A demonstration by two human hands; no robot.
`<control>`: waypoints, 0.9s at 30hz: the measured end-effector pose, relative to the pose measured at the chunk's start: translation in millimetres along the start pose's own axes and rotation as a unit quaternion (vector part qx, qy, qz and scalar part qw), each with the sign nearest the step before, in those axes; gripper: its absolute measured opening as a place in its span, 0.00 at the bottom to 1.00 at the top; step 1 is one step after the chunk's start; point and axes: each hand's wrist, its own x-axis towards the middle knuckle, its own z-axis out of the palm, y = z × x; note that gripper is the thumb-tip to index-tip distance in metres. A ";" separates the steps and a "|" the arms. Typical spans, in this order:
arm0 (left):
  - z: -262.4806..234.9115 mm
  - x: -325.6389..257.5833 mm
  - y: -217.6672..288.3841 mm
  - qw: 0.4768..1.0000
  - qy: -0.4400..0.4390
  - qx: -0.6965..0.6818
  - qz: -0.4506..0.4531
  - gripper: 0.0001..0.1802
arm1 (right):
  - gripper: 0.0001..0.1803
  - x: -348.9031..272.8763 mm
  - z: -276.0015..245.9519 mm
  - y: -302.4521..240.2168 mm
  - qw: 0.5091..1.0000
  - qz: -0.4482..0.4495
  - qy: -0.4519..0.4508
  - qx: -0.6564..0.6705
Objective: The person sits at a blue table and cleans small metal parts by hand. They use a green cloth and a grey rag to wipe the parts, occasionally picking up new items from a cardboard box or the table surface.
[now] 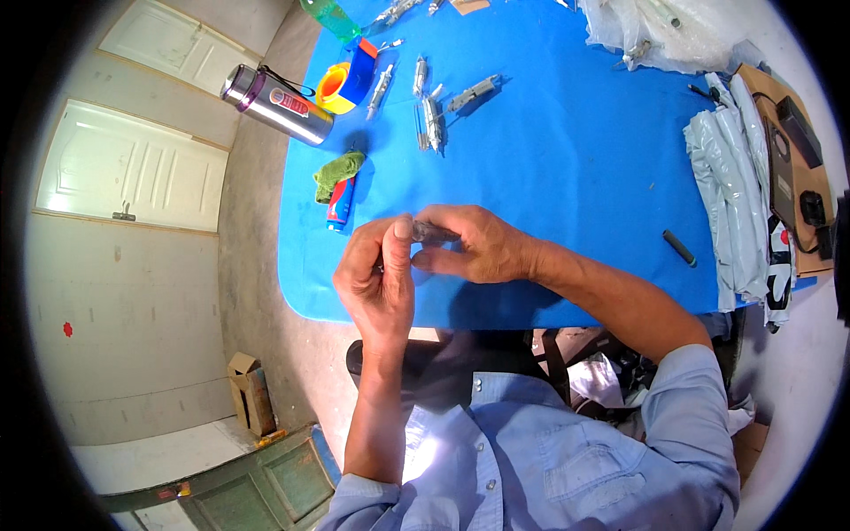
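Observation:
Close to the table's near edge, my left hand (379, 265) and my right hand (482, 243) meet around a small grey metallic piece (432, 233). The fingers of my right hand pinch it from the right, while my left thumb and fingers close on its left end. Fingers cover much of the piece, so its kind does not show. Farther off on the blue tablecloth (549, 168) lie several slim silvery metal parts (431, 122), one of them angled to the right (474, 93).
Left of my hands are a red-and-blue tube (339, 211) and a green cloth (338, 174). Beyond them, a steel flask (282, 104) lies near a yellow-and-blue ring-shaped item (341, 87). At right are a dark cylinder (680, 248), grey plastic bags (722, 186) and a cardboard piece (810, 252).

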 end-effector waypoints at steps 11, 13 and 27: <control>8.2 -3.2 -0.2 0.997 0.030 -0.025 -0.069 0.18 | 0.09 -2.2 7.2 8.5 0.986 -0.074 0.084 -0.126; 9.9 -3.5 -3.0 0.997 0.029 -0.028 -0.068 0.19 | 0.09 -2.7 5.0 7.3 0.987 -0.064 0.083 -0.125; 4.4 1.1 -19.8 0.990 0.045 -0.059 -0.120 0.23 | 0.14 -2.1 2.3 11.9 0.993 -0.030 0.050 -0.099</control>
